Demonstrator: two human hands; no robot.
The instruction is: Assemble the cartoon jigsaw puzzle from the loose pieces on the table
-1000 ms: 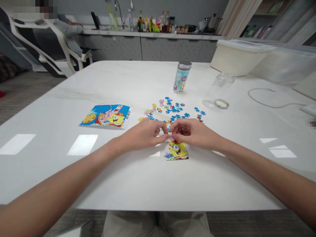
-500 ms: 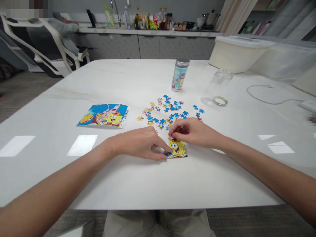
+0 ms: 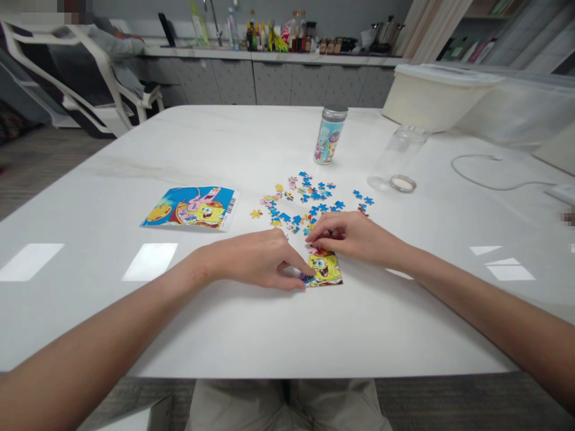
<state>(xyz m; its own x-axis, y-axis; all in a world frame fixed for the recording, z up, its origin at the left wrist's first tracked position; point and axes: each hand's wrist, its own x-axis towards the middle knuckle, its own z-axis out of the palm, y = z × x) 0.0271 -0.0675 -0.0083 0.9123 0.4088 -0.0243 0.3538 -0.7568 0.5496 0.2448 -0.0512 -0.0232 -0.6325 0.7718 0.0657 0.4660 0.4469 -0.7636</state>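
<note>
A small joined section of jigsaw puzzle (image 3: pixel 331 269) lies flat near the front of the table, showing a yellow cartoon face. My left hand (image 3: pixel 258 257) rests at its left side, index fingertip on the section and thumb apart at the lower edge. Pinched between the thumb and fingers of my right hand (image 3: pixel 353 238) is a small pinkish puzzle piece (image 3: pixel 312 249), at the section's upper left edge; my fingers partly cover it. Just beyond both hands, several loose puzzle pieces (image 3: pixel 322 208) are scattered, mostly blue, yellow and pink. To the left lies a printed reference picture (image 3: pixel 191 208).
Behind the pieces stands a printed can (image 3: pixel 329 136) with a metal lid. A clear jar (image 3: pixel 399 155), a round lid (image 3: pixel 403 184) and a white cable (image 3: pixel 485 179) are on the right. Plastic bins (image 3: pixel 435 96) occupy the back right. A person sits at the back left.
The right hand has shifted very slightly at the section's upper edge, still pinching the piece. The left hand stays in place. The whole view has moved a little.
</note>
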